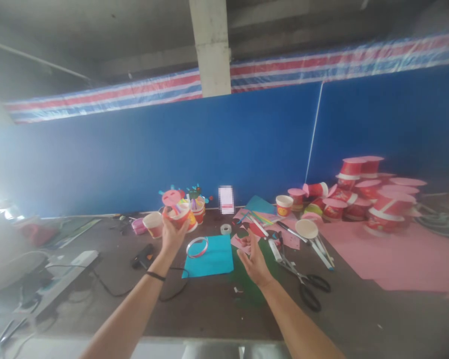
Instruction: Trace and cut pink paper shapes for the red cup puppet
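Note:
My left hand (173, 233) is wrapped round a red and white paper cup (179, 212), lifted among other cups at the back of the table. A pink round piece with blue tips (171, 198) shows at the top of this cup; whether it is fixed there I cannot tell. My right hand (254, 259) hovers with fingers apart and nothing in them, close to pink and green paper scraps (243, 242). Between my hands lies a bright blue sheet (213, 262) with a pinkish-white ring (197, 248) on it. Behind the sheet is a roll of tape (226, 229).
Black-handled scissors (309, 289) and several pens (320, 252) lie right of my right hand. Pink-topped red cups (389, 204) are piled at the right beside pink paper (404, 259). A power strip (69, 271) and cables are on the left. A blue partition (134, 154) stands behind.

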The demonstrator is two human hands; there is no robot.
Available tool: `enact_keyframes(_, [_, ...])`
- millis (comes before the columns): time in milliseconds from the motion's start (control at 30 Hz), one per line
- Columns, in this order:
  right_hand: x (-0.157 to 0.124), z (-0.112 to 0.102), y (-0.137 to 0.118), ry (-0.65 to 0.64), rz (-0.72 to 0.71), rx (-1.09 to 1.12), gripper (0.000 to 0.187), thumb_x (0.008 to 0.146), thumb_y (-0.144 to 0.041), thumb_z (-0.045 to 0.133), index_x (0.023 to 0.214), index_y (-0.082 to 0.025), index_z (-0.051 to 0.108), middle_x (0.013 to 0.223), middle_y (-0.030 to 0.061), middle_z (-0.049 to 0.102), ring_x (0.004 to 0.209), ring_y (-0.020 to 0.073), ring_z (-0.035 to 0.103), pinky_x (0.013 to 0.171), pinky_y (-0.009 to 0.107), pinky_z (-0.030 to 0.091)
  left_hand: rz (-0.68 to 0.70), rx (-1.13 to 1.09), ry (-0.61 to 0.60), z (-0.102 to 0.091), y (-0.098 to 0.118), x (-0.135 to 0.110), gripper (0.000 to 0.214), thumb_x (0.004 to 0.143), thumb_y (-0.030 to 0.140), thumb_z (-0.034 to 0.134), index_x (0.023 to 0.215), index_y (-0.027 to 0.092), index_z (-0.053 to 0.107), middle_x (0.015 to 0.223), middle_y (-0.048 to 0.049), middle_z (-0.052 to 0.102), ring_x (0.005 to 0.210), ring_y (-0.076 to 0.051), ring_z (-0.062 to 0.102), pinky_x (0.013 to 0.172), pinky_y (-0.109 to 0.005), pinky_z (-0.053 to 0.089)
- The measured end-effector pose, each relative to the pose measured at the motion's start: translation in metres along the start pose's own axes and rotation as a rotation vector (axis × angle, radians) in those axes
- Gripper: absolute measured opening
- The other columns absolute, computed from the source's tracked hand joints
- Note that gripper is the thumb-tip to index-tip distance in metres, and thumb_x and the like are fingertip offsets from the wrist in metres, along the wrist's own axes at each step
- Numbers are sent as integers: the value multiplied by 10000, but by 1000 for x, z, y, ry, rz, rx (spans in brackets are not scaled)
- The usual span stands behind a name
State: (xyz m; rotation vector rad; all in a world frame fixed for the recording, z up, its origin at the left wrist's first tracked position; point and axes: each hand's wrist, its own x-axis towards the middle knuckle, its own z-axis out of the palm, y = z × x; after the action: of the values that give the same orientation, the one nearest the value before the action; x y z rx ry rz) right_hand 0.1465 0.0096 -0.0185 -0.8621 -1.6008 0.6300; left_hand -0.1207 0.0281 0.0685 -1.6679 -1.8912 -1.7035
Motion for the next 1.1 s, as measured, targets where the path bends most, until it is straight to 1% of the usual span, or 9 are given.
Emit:
enact_keyframes(100, [0, 2, 1, -2, 42, 17, 687, 830, -440, 475, 1384, -214, 138, 1055, 82, 501, 928, 207, 521, 848, 410, 427, -70, 128, -48, -8, -33, 10, 871, 687, 391, 623, 1356, 92, 153, 1245, -191, 484, 1126, -280, 498, 924, -394, 412])
enact_keyframes(200, [-1, 3, 4, -12, 80, 23, 705, 817, -451, 495, 1384, -203, 157, 1072, 94, 504, 940, 214, 520, 847, 406, 434, -168, 233, -107, -4, -59, 13, 913, 658, 419, 637, 1345, 49, 162, 1256, -225, 467, 1160, -313, 461, 936, -407, 393])
enact_keyframes(300, [-1, 4, 7, -11, 87, 25, 695, 816, -452, 495, 1380, -196, 178, 1077, 99, 503, 941, 215, 517, 851, 404, 435, -260, 269, -127, 4, -73, 16, 944, 645, 440, 640, 1344, 35, 151, 1249, -246, 468, 1147, -330, 471, 916, -416, 404])
enact_keyframes(400, [-1, 4, 7, -3, 89, 23, 683, 820, -450, 488, 1377, -197, 185, 1067, 94, 504, 938, 214, 515, 846, 399, 438, -302, 278, -118, 9, -82, 18, 964, 641, 456, 638, 1345, 27, 138, 1250, -268, 458, 1138, -346, 476, 899, -430, 410])
enact_keyframes(567, [-1, 4, 6, -32, 98, 6, 686, 822, -437, 494, 1379, -196, 175, 1063, 89, 505, 914, 204, 518, 841, 388, 436, -306, 283, -112, 12, -91, 19, 970, 645, 442, 640, 1361, 48, 118, 1285, -249, 435, 1158, -333, 459, 922, -408, 394])
enact_keyframes(733, [-1, 4, 5, -35, 106, 1, 697, 817, -443, 497, 1379, -184, 177, 1062, 95, 511, 911, 204, 519, 821, 376, 446, -302, 283, -102, 17, -89, 24, 1029, 614, 431, 671, 1369, 43, 89, 1334, -249, 371, 1204, -340, 402, 962, -402, 355])
enact_keyframes(900, [-1, 4, 5, -35, 102, 0, 691, 816, -443, 496, 1378, -192, 183, 1053, 90, 518, 873, 192, 534, 809, 376, 455, -331, 285, -88, 24, -85, 22, 1048, 601, 432, 684, 1367, 48, 82, 1284, -241, 433, 1169, -340, 444, 935, -402, 379])
enact_keyframes(1100, [-1, 3, 4, -51, 113, -5, 681, 818, -442, 494, 1375, -196, 189, 1053, 89, 511, 872, 192, 525, 814, 375, 447, -383, 305, -69, 25, -82, 15, 986, 579, 458, 693, 1311, 32, 188, 1177, -246, 510, 1072, -353, 523, 854, -418, 432])
